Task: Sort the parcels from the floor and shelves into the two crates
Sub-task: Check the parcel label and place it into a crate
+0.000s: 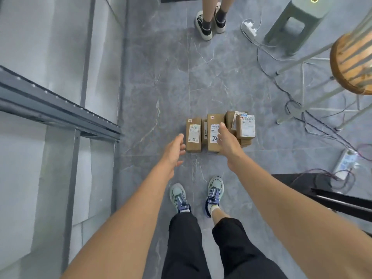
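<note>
At least 4 labelled cardboard parcels [193,135] clustered on the floor [161,87]. Left hand [174,154] just beside the cluster, right hand [226,139] above it, both loose-fingered, holding nothing.

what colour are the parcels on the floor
Brown cardboard parcels with white labels, seen best in the head view.

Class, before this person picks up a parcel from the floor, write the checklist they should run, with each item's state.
1. Left hand free: ok, open, empty.
2. Right hand free: ok, open over the middle box; contact cannot tell.
3. Left box and right stack in front: ok, on the floor.
4. Crates located: cannot tell, none in view.
5. Cables away from feet: ok, they lie right of that stack.
6. Labels readable: cannot tell, too small.
</note>
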A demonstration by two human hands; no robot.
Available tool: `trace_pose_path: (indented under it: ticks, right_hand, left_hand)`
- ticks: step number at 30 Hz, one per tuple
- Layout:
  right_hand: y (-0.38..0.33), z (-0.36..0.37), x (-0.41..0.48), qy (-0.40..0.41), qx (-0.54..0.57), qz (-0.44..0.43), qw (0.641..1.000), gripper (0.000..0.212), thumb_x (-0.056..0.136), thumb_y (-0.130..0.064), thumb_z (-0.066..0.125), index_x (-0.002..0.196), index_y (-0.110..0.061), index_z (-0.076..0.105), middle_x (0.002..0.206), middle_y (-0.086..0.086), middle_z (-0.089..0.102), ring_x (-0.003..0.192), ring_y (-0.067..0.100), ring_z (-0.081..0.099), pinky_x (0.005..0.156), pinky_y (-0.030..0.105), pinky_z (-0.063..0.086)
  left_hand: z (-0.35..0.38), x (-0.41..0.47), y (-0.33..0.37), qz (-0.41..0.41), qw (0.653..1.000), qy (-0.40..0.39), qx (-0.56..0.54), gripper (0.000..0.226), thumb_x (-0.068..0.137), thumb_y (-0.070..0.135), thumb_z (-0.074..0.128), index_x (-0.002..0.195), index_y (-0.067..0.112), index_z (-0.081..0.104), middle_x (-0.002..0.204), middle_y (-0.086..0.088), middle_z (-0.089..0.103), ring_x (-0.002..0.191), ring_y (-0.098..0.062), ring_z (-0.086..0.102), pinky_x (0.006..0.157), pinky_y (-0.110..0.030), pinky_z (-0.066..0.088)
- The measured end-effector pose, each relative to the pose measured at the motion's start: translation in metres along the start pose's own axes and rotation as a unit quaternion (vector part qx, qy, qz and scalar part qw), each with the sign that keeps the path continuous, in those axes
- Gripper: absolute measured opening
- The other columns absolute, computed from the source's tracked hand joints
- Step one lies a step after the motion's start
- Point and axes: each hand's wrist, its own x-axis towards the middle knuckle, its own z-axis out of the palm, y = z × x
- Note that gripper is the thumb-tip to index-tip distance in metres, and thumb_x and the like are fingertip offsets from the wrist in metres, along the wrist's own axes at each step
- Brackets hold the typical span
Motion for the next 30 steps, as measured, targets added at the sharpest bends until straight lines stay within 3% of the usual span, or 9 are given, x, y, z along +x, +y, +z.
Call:
trace_pose_path:
  ticks: [5,8,12,15,18,22,26,29,30]
  right_hand:
    - [0.016,0.019,0.082,0.001,0.004,0.039,0.999,0.071,0.108,-0.065,0.029,0.164,-0.023,0.034,0.169,0.001,0.034,0.155,0.023,0.034,0.127,0.052,0.027]
    - [0.033,0.034,0.141,0.009,0.004,0.069,0.998,0.072,0.107,-0.066,0.028,0.165,-0.022,0.032,0.17,0.002,0.034,0.155,0.025,0.034,0.127,0.053,0.027]
    - [0.065,0.056,0.226,0.018,0.018,0.099,0.995,0.074,0.106,-0.067,0.03,0.166,-0.022,0.03,0.17,0.003,0.033,0.155,0.025,0.033,0.127,0.052,0.026]
    - [0.089,0.071,0.286,0.031,0.017,0.106,0.994,0.072,0.107,-0.065,0.031,0.163,-0.019,0.035,0.166,0.005,0.04,0.152,0.025,0.038,0.126,0.049,0.028]
    - [0.111,0.081,0.337,0.025,-0.005,0.114,0.993,0.067,0.111,-0.058,0.027,0.159,-0.014,0.042,0.161,0.007,0.047,0.147,0.026,0.043,0.118,0.04,0.032]
    - [0.132,0.092,0.39,0.025,-0.008,0.127,0.992,0.059,0.112,-0.055,0.027,0.151,-0.02,0.052,0.152,0.005,0.056,0.138,0.023,0.05,0.104,0.035,0.035]
    - [0.146,0.093,0.431,0.051,-0.003,0.143,0.988,0.045,0.112,-0.052,0.028,0.124,-0.026,0.062,0.104,-0.008,0.064,0.091,0.009,0.056,0.093,0.031,0.037]
    - [0.154,0.094,0.452,0.037,-0.015,0.134,0.99,0.06,0.112,-0.055,0.026,0.149,-0.017,0.055,0.14,0.001,0.064,0.107,0.013,0.054,0.095,0.031,0.036]
    - [0.158,0.095,0.458,0.034,-0.02,0.133,0.99,0.062,0.111,-0.057,0.026,0.149,-0.017,0.055,0.142,0.002,0.063,0.11,0.014,0.054,0.095,0.031,0.037]
  left_hand:
    - [0.002,0.088,-0.009,-0.046,0.998,-0.005,0.029,0.058,0.106,0.05,0.039,0.147,0.01,0.048,0.144,-0.01,0.055,0.13,-0.024,0.053,0.111,-0.05,0.041]
    - [0.004,0.152,-0.017,-0.069,0.997,-0.014,0.039,0.058,0.106,0.051,0.038,0.146,0.011,0.049,0.143,-0.008,0.056,0.129,-0.024,0.054,0.111,-0.05,0.041]
    - [0.01,0.238,-0.032,-0.093,0.993,-0.024,0.063,0.051,0.107,0.05,0.036,0.137,0.014,0.055,0.109,0.005,0.064,0.111,-0.016,0.059,0.112,-0.049,0.041]
    - [0.02,0.303,-0.046,-0.106,0.991,-0.029,0.077,0.044,0.108,0.049,0.033,0.125,0.018,0.059,0.094,0.012,0.06,0.097,-0.01,0.058,0.107,-0.043,0.043]
    - [0.03,0.358,-0.062,-0.121,0.99,-0.018,0.069,0.037,0.109,0.048,0.031,0.104,0.025,0.06,0.092,0.013,0.06,0.085,-0.004,0.058,0.083,-0.03,0.048]
    - [0.045,0.412,-0.083,-0.117,0.99,-0.023,0.076,0.05,0.11,0.049,0.028,0.143,0.021,0.053,0.105,0.009,0.054,0.099,-0.008,0.049,0.092,-0.031,0.038]
    - [0.056,0.454,-0.098,-0.11,0.991,-0.022,0.074,0.054,0.11,0.05,0.026,0.147,0.02,0.051,0.146,-0.002,0.056,0.107,-0.012,0.048,0.091,-0.026,0.032]
    - [0.061,0.474,-0.101,-0.117,0.99,-0.027,0.071,0.055,0.11,0.051,0.024,0.151,0.022,0.047,0.154,-0.004,0.049,0.135,-0.021,0.048,0.086,-0.023,0.034]
    - [0.062,0.478,-0.101,-0.121,0.99,-0.027,0.068,0.056,0.109,0.053,0.024,0.152,0.024,0.045,0.154,-0.003,0.049,0.139,-0.021,0.046,0.08,-0.023,0.037]
